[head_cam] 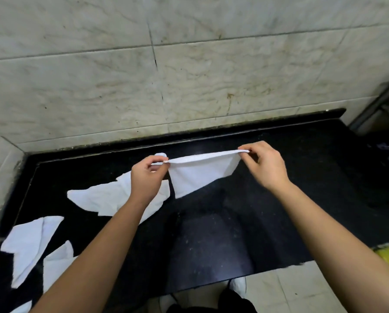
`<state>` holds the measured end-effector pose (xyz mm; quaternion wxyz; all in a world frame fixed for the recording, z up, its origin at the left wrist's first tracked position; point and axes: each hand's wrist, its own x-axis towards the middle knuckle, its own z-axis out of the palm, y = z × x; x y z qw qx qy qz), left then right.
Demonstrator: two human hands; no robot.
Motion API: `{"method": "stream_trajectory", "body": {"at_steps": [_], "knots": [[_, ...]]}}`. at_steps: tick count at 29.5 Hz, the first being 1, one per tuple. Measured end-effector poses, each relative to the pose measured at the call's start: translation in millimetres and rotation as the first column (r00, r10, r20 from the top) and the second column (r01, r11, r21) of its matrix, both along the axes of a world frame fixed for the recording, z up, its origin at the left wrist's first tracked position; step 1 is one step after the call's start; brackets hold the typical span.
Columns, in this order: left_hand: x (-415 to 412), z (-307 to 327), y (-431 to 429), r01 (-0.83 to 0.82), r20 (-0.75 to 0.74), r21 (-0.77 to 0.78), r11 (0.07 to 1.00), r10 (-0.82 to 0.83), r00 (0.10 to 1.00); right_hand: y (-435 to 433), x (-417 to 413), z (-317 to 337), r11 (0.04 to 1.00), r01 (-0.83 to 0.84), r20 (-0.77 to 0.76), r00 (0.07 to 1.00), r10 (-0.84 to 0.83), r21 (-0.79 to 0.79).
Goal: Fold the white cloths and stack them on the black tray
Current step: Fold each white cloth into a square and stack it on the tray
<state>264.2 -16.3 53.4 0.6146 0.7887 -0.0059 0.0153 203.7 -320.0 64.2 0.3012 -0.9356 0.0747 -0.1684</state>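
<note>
White cloth (202, 172) hangs folded above the black bench (279, 199), its top edge stretched between the left hand (146, 175) and right hand (265, 166), each grip pinching a corner, other cloths (98, 197) lying loose at left.

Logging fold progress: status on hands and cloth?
Left hand and right hand each pinch a top corner of one white cloth, stretched above the black counter. Loose cloths lie left. Tray not evident; nothing blocking.

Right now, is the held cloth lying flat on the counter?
No: the left hand and right hand pinch the cloth by its corners, and it hangs between them.
</note>
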Motion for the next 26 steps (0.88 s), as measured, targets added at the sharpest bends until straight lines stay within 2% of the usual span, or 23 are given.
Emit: {"method": "stream_trajectory", "body": {"at_steps": [4, 8, 11, 13, 15, 17, 20, 23, 26], "knots": [[-9.0, -4.3, -1.4, -0.012, 0.081, 0.077, 0.997, 0.006, 0.997, -3.3, -8.4, -6.8, 1.0, -0.014, 0.028, 1.0, 0.013, 0.021], [-32.9, -54.6, 15.1, 0.072, 0.102, 0.344, 0.936, -0.113, 0.988, 1.1, -32.6, -51.2, 0.998, -0.064, -0.136, 0.989, 0.059, -0.03], [-64.5, -101.2, 34.0, 0.231, 0.014, 0.621, 0.749, -0.305, 0.952, 6.5, -62.8, -96.0, 0.984, -0.148, -0.364, 0.926, 0.102, -0.102], [-85.3, -130.1, 46.6, 0.296, -0.026, 0.732, 0.614, -0.408, 0.912, 11.2, -81.6, -122.2, 0.953, -0.253, -0.511, 0.849, 0.137, -0.165], [-106.8, -147.5, 56.3, 0.332, -0.05, 0.775, 0.537, -0.471, 0.881, 16.7, -102.1, -137.0, 0.937, -0.309, -0.597, 0.787, 0.155, -0.164], [-125.8, -161.2, 64.0, 0.351, -0.072, 0.78, 0.518, -0.483, 0.873, 23.6, -120.9, -147.8, 0.925, -0.346, -0.645, 0.745, 0.17, -0.155], [-153.5, -174.9, 74.7, 0.385, -0.117, 0.775, 0.502, -0.485, 0.867, 31.6, -147.5, -158.5, 0.936, -0.336, -0.632, 0.749, 0.197, -0.107], [-169.4, -176.3, 78.8, 0.377, -0.106, 0.775, 0.508, -0.483, 0.869, 30.5, -160.8, -165.1, 0.922, -0.366, -0.588, 0.776, 0.228, -0.126], [-173.4, -174.8, 77.2, 0.397, -0.122, 0.759, 0.516, -0.487, 0.865, 26.5, -161.8, -163.7, 0.903, -0.415, -0.598, 0.753, 0.273, -0.111]]}}
